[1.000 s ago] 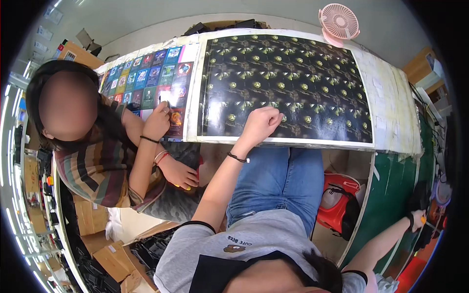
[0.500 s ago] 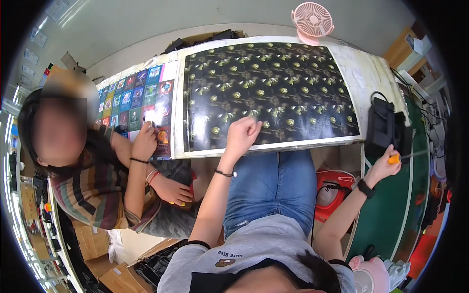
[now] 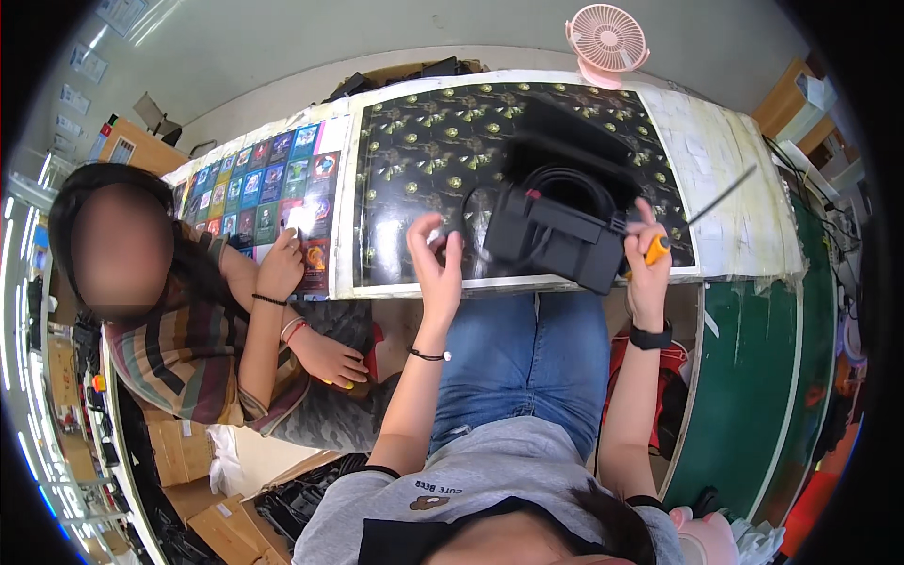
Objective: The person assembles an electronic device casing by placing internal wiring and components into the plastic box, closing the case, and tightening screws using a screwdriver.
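My right hand grips a screwdriver with an orange handle and a long thin shaft pointing up and right. The same hand also holds the right side of a black boxy device, which is tilted over the printed sheet. A black cord loops on the device, and its upper part is blurred by motion. To the left of the device, my left hand is raised with fingers curved and apart, close to the cord and holding nothing.
On my left sits a co-worker whose hand rests on a sheet of colourful cards. A pink fan stands at the table's far edge. Green surface lies to the right, and cardboard boxes sit at lower left.
My right hand has brought the black device from the table's right end to the middle, keeping the screwdriver in its grip. My left hand has shifted left, and its closed fingers have opened.
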Tool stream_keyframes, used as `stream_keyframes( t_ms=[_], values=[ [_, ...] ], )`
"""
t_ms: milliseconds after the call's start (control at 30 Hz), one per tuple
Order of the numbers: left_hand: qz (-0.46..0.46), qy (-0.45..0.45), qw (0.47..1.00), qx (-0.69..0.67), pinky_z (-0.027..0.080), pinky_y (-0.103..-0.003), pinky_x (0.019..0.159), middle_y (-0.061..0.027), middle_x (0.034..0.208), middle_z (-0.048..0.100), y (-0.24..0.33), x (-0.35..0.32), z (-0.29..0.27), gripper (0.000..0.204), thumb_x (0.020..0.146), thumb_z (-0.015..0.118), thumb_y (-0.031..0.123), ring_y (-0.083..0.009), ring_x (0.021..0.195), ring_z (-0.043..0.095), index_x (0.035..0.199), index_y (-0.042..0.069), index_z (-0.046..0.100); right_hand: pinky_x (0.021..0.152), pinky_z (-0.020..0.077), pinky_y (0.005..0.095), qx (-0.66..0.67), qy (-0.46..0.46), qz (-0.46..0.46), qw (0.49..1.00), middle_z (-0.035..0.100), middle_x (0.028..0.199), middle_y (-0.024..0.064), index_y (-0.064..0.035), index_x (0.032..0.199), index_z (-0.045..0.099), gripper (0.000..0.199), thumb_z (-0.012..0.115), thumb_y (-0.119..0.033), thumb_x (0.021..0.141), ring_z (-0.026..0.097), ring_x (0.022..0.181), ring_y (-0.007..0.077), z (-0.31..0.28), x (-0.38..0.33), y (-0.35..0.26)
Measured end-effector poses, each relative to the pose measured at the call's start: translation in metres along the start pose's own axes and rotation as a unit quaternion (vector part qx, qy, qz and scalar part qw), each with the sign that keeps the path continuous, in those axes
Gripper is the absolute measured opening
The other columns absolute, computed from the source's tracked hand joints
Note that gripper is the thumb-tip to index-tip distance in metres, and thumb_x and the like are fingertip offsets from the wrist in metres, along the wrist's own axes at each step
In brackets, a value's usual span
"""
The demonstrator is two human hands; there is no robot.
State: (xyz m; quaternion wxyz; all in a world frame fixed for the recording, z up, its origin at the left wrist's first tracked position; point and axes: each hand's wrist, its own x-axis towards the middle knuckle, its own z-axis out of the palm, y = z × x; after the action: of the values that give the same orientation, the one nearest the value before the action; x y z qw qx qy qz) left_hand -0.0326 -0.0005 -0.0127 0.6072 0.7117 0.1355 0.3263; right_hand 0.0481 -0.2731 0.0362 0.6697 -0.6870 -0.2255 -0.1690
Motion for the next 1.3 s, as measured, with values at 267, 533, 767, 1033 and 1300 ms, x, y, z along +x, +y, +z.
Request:
stream_keyframes(
  t_ms=[267, 533, 767, 1033, 1300],
  values=[
    [-0.032, -0.048, 0.993, -0.103, 0.038, -0.031, 0.102, -0.0095, 0.131, 0.054, 0.054, -0.003, -0.010, 0.057, 0.087, 0.070, 0.012, -0.0188, 0.119, 0.051, 0.138, 0.004, 0.047, 0.105, 0.0368, 0.0330, 0.096, -0.014, 0.168, 0.981, 0.059, 0.126, 0.0120, -0.0034, 0.117, 0.057, 0.021, 0.055, -0.010, 0.098, 0.053, 0.118, 0.0196, 0.022, -0.015, -0.011],
    [-0.074, -0.032, 0.995, -0.053, 0.048, -0.025, 0.087, -0.0067, 0.105, 0.067, 0.064, 0.020, 0.005, 0.039, 0.080, 0.074, -0.002, -0.0128, 0.096, 0.062, 0.117, 0.002, 0.063, 0.108, 0.0327, 0.0319, 0.014, 0.030, 0.158, 0.987, 0.059, 0.126, 0.0115, -0.0020, 0.127, 0.057, 0.034, 0.058, -0.020, 0.099, 0.050, 0.124, 0.0215, 0.039, -0.043, -0.011],
    [0.335, -0.161, 0.925, 0.076, 0.048, -0.031, 0.095, -0.0118, 0.111, 0.071, 0.093, 0.052, 0.007, 0.043, 0.065, 0.081, -0.005, -0.0238, 0.106, 0.066, 0.104, 0.003, 0.066, 0.106, 0.0336, 0.0286, 0.147, 0.069, 0.224, 0.961, 0.055, 0.131, 0.0099, -0.0013, 0.136, 0.049, 0.040, 0.053, -0.022, 0.101, 0.052, 0.122, 0.0174, 0.036, -0.024, 0.003],
    [0.224, -0.046, 0.961, 0.155, 0.037, -0.040, 0.106, -0.0189, 0.134, 0.047, 0.086, 0.110, 0.029, 0.065, 0.083, 0.075, 0.016, -0.0324, 0.127, 0.047, 0.137, 0.000, 0.042, 0.111, 0.0283, 0.0298, 0.066, 0.025, 0.228, 0.971, 0.055, 0.137, 0.0115, 0.0023, 0.130, 0.056, 0.038, 0.056, -0.007, 0.094, 0.047, 0.130, 0.0195, 0.057, -0.029, 0.003],
    [0.273, -0.265, 0.911, 0.157, 0.043, -0.039, 0.100, -0.0164, 0.122, 0.058, 0.087, 0.069, 0.024, 0.063, 0.079, 0.076, 0.029, -0.0349, 0.116, 0.055, 0.132, 0.005, 0.052, 0.108, 0.0314, 0.0373, 0.004, 0.082, 0.139, 0.987, 0.052, 0.137, 0.0215, 0.0003, 0.114, 0.065, 0.025, 0.052, -0.006, 0.093, 0.048, 0.129, 0.0278, 0.074, -0.043, 0.015]
  ],
)
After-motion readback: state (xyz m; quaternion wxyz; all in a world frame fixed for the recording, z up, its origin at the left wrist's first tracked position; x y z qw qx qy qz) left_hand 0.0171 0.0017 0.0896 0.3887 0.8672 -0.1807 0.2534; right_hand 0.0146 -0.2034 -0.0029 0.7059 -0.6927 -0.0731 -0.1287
